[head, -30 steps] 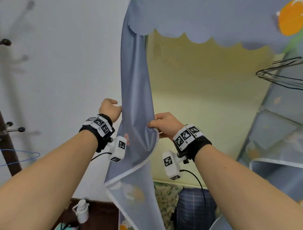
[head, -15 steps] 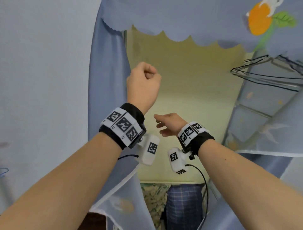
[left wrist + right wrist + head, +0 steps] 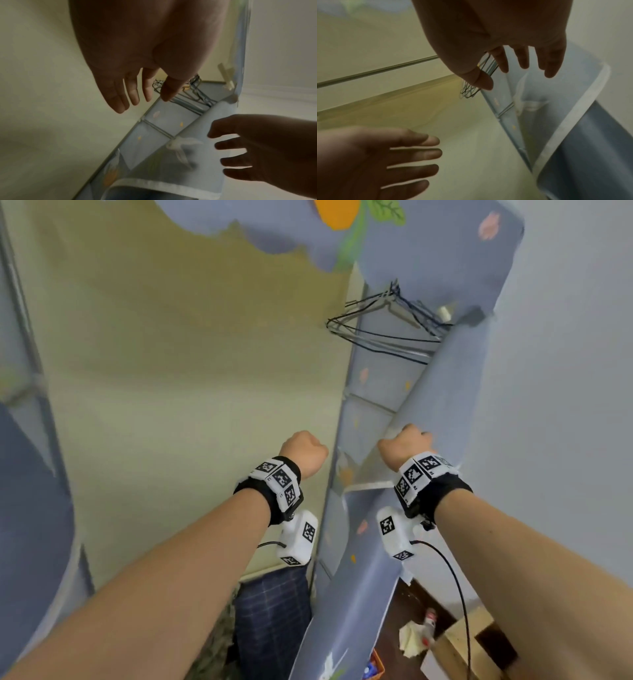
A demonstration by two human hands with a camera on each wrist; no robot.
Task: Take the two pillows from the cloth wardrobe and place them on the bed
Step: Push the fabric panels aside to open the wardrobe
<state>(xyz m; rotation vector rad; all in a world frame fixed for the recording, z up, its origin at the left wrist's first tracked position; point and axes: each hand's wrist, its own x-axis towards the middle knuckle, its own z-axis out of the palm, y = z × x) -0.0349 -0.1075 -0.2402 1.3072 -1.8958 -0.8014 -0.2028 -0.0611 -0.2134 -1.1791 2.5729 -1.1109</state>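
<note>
The cloth wardrobe (image 3: 191, 371) stands open, showing its yellowish back wall. At its bottom lie a dark blue plaid pillow (image 3: 274, 611) and a floral one (image 3: 219, 642), both partly hidden by my left arm. My left hand (image 3: 303, 453) hovers inside the opening and holds nothing; its fingers (image 3: 132, 93) hang relaxed and straight. My right hand (image 3: 404, 445) is at the folded-back right curtain flap (image 3: 442, 405), its fingers (image 3: 523, 60) spread over the fabric. I cannot tell whether it touches the fabric.
Black wire hangers (image 3: 383, 333) hang at the upper right inside. The left curtain (image 3: 30, 508) hangs drawn aside. On the floor to the right are a cardboard box (image 3: 459, 642), a bottle (image 3: 430, 619), a yellow cloth (image 3: 412, 642) and an orange basket (image 3: 375, 669).
Both hands let go of the left curtain and moved right. The right hand now sits at the right flap, and the view has swung right with them.
</note>
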